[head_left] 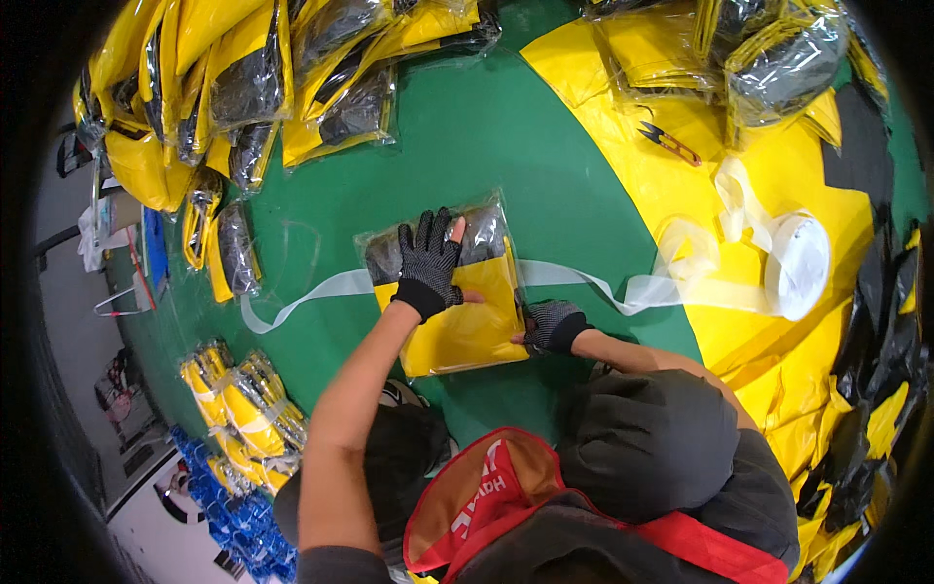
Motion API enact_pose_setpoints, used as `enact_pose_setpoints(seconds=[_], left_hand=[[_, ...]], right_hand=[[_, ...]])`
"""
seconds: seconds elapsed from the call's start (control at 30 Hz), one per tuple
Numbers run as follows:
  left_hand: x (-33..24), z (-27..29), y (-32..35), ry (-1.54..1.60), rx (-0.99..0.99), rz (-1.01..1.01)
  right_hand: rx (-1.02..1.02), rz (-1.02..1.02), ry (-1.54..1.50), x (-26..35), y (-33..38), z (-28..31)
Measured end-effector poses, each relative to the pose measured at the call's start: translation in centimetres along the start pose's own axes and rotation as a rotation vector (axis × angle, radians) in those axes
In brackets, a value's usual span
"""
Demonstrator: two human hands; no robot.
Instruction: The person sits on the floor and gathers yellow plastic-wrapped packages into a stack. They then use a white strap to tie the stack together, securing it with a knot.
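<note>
In front of me a stack of folded yellow-and-black sheeting in transparent plastic bags (467,336) lies on the green table. My left hand (428,261), in a dark dotted glove with some bare fingertips, rests flat on it with fingers spread. My right hand (555,326), gloved the same way, is curled at the stack's right edge, a bare fingertip against the plastic; its other fingers are partly hidden. A translucent white ribbon (574,273) passes beneath the stack and sticks out on both sides. Rightward it leads to a white roll (800,267).
Bagged yellow-and-black packets (248,83) are heaped at far left, with more (778,73) at far right. Ribbon-tied bundles (243,409) sit near left. Thread snips (669,143) lie on yellow sheeting (623,127). The green table (486,127) has a rounded left edge.
</note>
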State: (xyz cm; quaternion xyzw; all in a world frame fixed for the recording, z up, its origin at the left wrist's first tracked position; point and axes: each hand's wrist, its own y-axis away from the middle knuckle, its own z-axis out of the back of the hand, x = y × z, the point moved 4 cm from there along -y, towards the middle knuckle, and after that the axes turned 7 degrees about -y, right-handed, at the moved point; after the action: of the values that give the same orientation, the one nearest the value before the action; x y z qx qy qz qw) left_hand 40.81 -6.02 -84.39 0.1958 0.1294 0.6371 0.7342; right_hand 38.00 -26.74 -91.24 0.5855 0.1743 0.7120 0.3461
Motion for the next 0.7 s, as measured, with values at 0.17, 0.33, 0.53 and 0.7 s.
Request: enact_pose_setpoints(seconds=[0.17,0.33,0.53,0.7], left_hand=[[0.7,-2.2,0.2,0.063,0.02,-0.08],[1.3,-0.7,-1.1,-0.023,0.17,-0.13],[2.4,-1.5,-2.2,0.125,0.128,-0.138],[2.3,-3.1,-2.9,0.267,0.16,-0.109]], right_hand=[[0.164,-0.053,-0.025,0.7,-0.7,-0.4],[-0.022,0.046,-0.044,-2.3,-3.2,-4.3],[-0.23,0.164,-0.066,-0.7,-2.4,-2.1],[0.105,-0.14,-0.002,-0.6,0.6,0.5]])
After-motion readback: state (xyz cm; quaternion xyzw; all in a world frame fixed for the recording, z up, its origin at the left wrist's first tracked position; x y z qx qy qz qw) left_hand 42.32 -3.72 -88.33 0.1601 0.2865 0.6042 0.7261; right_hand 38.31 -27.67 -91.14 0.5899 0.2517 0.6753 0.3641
